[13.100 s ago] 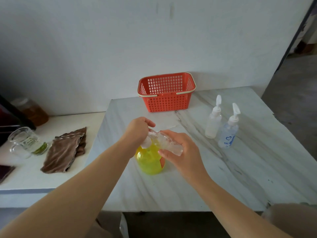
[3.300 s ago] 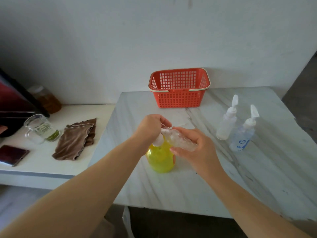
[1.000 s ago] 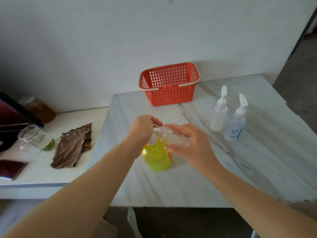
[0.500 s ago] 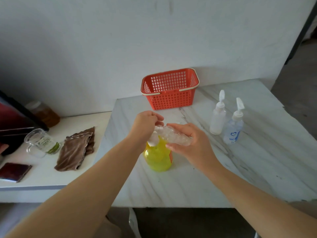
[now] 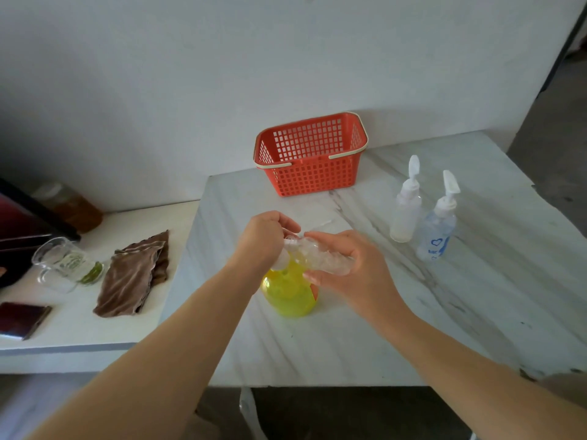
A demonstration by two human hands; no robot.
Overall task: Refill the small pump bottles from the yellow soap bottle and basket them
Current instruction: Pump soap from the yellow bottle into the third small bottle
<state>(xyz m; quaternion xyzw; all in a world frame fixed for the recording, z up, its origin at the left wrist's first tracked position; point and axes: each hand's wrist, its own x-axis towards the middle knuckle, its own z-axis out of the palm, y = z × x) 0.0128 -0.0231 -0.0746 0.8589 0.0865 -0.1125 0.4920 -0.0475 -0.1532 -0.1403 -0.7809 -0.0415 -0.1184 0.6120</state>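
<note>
Head view shows the right hand (image 5: 352, 268) gripping a clear small bottle (image 5: 320, 260) tilted over the yellow soap bottle (image 5: 290, 292) mid-desk, left hand (image 5: 262, 241) fingers closed at its neck, so soap may spill if the mouths misalign.
</note>
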